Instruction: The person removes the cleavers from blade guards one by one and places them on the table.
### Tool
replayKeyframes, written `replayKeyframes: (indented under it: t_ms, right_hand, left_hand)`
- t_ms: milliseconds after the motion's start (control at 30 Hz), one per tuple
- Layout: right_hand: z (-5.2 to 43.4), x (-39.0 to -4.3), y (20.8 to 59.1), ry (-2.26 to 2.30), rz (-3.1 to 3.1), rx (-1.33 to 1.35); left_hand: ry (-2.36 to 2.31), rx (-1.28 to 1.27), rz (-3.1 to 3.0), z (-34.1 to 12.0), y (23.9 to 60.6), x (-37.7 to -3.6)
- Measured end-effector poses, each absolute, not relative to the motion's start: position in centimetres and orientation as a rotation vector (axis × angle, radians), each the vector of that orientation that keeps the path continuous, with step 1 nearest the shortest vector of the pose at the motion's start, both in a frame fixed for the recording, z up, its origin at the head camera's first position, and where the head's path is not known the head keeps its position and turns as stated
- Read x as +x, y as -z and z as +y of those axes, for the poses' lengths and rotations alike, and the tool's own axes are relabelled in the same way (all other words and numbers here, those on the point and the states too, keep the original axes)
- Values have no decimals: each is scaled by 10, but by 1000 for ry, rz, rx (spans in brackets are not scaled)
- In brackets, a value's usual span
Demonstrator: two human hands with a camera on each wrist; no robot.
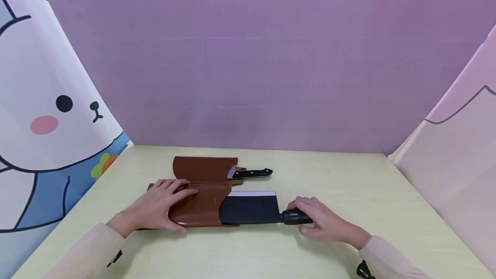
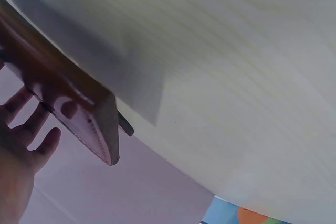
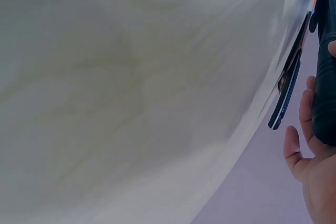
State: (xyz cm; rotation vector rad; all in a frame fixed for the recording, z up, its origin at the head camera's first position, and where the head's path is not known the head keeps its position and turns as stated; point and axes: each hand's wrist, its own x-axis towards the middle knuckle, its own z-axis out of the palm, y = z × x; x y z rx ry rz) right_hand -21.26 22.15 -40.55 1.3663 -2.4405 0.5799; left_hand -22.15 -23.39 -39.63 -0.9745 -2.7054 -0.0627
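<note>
Left hand (image 1: 160, 206) pressing flat on brown sheath (image 1: 201, 210), fingers straight; right hand (image 1: 321, 221) fingers curled round cleaver (image 1: 252, 209) handle. Risk: sheath slipping sideways, exposed blade edge cutting leather or left fingers.

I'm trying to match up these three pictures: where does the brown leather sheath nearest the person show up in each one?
Head: the near sheath lies low and centre-left on the table, under the left hand, with the cleaver partly inside.
Left wrist: its brown edge runs along the left side, beside the fingers.
Right wrist: cannot tell; only the cleaver's handle shows.
Shared landmark: the pale table.
</note>
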Motion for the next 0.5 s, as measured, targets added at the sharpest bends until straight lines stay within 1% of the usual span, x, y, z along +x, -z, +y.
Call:
replayKeyframes:
  t_ms: [500]
  right_hand:
    - [229, -212, 405, -606, -2408, 1380]
  left_hand:
    - [79, -954, -2736, -240, 400, -222]
